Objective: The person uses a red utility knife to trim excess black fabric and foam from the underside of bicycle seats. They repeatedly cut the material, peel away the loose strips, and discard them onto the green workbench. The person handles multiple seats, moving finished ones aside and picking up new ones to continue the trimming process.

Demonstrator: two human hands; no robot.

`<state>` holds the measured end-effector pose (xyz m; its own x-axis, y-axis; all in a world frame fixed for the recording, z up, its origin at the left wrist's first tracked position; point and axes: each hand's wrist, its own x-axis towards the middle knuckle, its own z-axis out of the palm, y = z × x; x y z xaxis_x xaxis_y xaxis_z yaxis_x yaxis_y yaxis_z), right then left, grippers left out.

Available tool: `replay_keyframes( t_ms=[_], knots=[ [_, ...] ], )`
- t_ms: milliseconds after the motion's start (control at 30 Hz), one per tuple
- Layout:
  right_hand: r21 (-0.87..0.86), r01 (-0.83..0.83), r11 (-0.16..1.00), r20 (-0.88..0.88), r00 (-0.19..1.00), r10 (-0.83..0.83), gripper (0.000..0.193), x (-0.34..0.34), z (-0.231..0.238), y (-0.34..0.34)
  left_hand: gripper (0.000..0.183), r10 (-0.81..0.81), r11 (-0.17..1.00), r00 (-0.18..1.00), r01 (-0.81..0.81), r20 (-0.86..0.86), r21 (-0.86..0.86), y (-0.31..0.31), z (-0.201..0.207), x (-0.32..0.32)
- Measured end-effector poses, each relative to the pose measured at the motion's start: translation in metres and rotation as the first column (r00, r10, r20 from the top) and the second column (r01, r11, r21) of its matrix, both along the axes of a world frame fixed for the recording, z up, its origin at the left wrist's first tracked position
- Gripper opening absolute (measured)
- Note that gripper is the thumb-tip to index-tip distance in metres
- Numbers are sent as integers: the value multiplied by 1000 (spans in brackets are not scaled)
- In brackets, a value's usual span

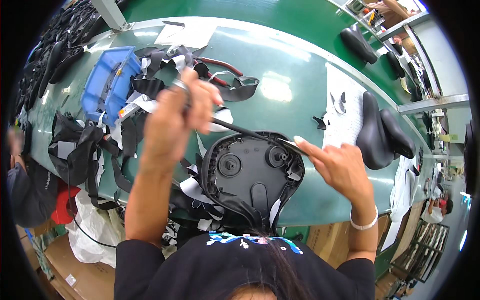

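An upside-down black bicycle saddle (250, 172) lies on the bench in front of me, its dark underside and two round mounts showing. A narrow black strip (237, 129) stretches taut along its far edge. My left hand (177, 112), smeared by motion, is closed on the strip's left end above the bench; a shiny ring-like piece shows at its fingers. My right hand (335, 162) pinches near the strip's right end at the saddle's far right rim, other fingers stretched out. A pale sliver shows by that fingertip, too small to name.
A blue bin (107, 85) stands at the left amid black and white scraps (127, 135). Red-handled pliers (222, 65) lie beyond the saddle. Finished black saddles (375, 135) sit at right, near a white sheet (345, 110). Another person's arm (16, 145) shows far left.
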<state>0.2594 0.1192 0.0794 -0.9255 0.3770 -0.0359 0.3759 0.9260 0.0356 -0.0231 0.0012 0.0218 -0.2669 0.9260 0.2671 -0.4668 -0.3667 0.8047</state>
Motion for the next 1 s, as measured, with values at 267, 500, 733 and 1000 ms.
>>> replay_keyframes(
  t_ms=[267, 500, 733, 1000],
  knots=[
    [-52, 335, 941, 77, 941, -330, 48, 46, 2, -63, 40, -261, 963, 411, 43, -874, -268, 26, 45, -4],
    [-187, 351, 918, -38, 931, -364, 50, 70, -22, -63, 24, -599, 800, 675, 523, -431, -294, 68, 20, 74],
    [-886, 459, 74, 172, 472, -865, 48, 78, -27, -130, 25, 160, 976, 976, -133, 147, -174, 66, 45, 86],
    [-976, 208, 58, 14, 327, -945, 55, 86, -41, -159, 26, 463, 805, 819, -549, -339, -226, 49, 9, 46]
  ],
)
